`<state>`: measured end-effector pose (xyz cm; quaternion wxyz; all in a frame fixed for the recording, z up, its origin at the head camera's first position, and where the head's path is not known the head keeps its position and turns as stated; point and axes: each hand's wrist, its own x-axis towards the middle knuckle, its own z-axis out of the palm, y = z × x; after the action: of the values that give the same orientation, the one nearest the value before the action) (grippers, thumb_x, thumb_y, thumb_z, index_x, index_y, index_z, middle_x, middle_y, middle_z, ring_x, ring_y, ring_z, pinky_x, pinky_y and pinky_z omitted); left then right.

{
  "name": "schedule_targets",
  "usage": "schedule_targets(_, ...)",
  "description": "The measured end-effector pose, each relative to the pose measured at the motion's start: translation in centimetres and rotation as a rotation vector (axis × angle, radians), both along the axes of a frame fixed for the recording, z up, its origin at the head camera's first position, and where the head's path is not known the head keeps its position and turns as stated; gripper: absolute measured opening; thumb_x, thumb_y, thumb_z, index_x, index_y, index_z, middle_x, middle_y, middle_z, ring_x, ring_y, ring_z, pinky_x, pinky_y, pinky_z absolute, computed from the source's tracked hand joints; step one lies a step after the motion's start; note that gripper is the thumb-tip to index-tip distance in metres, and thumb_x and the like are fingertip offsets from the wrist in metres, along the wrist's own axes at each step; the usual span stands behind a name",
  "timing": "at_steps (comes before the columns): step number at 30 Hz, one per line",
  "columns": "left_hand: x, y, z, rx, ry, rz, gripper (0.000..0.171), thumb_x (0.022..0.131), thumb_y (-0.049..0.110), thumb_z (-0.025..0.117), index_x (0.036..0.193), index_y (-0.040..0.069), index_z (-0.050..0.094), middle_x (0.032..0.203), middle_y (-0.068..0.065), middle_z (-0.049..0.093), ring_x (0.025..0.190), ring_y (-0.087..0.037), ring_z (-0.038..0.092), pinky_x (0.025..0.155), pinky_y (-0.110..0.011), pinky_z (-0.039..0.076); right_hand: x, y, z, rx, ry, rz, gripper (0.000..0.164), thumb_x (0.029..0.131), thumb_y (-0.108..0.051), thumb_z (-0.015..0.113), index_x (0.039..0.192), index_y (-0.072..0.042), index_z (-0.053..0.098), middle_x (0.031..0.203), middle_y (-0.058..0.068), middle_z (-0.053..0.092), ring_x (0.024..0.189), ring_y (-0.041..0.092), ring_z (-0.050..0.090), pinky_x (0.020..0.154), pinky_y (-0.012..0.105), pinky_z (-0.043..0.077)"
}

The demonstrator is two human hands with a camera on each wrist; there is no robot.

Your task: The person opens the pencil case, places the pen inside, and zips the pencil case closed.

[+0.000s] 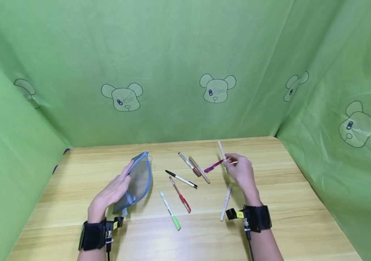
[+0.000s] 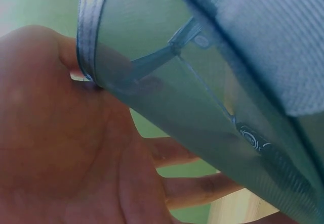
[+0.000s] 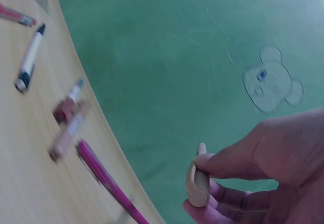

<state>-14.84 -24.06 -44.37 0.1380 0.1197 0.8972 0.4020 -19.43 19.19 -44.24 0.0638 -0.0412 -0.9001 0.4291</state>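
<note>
Holding a blue mesh pouch [image 1: 141, 179] over the left part of the wooden tabletop [image 1: 270, 177], the left hand [image 1: 112, 192] lies along the pouch's left side, its fingers fairly straight and the mesh wall gripped at the edge; the pouch is tilted, its blue trim bowed apart, and a dark tab [image 2: 268, 150] with a white mark shows through the mesh in the left wrist view. Whether the pouch's lower edge bears on the wood is hard to tell. Toward the right, the right hand [image 1: 241, 170] pinches a pale pen [image 1: 221, 149] between thumb and fingers, raised above the wood with one end pointing up and away from the person. Seven other pens lie between and below the hands. Nearest the pouch are a white pen with a green cap [image 1: 170, 210] and a red pen [image 1: 179, 194]; just beyond them, a white pen with black ends [image 1: 181, 179] lies aslant. Farther back, a pen with a brown cap [image 1: 189, 164] and a tan pen [image 1: 199, 169] sit side by side, with a purple pen [image 1: 213, 166] next to them, near the right hand. Closer to the right wrist lies a white pen [image 1: 226, 202]. Green cloth [image 1: 172, 43] printed with bear heads hangs behind.
</note>
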Motion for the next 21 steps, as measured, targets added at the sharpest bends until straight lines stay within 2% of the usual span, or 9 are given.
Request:
schedule_targets(6,0.1,0.0,0.2,-0.002,-0.021,0.009,0.059,0.111,0.022,0.019,0.165,0.008,-0.001,0.169,-0.024,0.000,0.151,-0.051,0.009,0.120,-0.068,0.006,0.2,-2.5,0.3,-0.028,-0.009,0.059,0.037,0.091,-0.002,0.070,0.128,0.000,0.070,0.100,0.013,0.072,0.082,0.025,0.072,0.063,0.026,0.061)
schedule_targets(13,-0.5,0.3,-0.1,-0.024,0.010,0.002,0.060,0.111,0.021,0.020,0.165,0.006,0.000,0.169,-0.025,0.001,0.150,-0.051,0.012,0.122,-0.065,0.010,0.5,-5.0,0.5,-0.046,-0.003,0.132,0.040,0.086,0.000,0.070,0.126,0.000,0.071,0.094,0.009,0.072,0.082,0.021,0.070,0.071,0.031,0.062)
schedule_targets(19,-0.8,0.5,-0.2,-0.031,-0.011,0.004,0.060,0.111,0.022,0.020,0.165,0.008,-0.001,0.169,-0.023,0.000,0.150,-0.052,0.010,0.120,-0.068,0.008,1.0,-8.1,0.0,-0.129,-0.040,0.217,0.042,0.086,0.006,0.071,0.128,0.003,0.068,0.092,0.009,0.070,0.078,0.017,0.068,0.067,0.027,0.062)
schedule_targets(21,-0.8,0.6,-0.2,-0.038,-0.015,-0.001,0.060,0.111,0.023,0.020,0.165,0.007,-0.001,0.169,-0.023,-0.001,0.150,-0.052,0.010,0.120,-0.068,0.008,1.3,-9.4,-0.3,-0.125,-0.047,0.255,0.044,0.085,0.008,0.071,0.129,0.004,0.067,0.092,0.008,0.070,0.079,0.017,0.067,0.067,0.024,0.062)
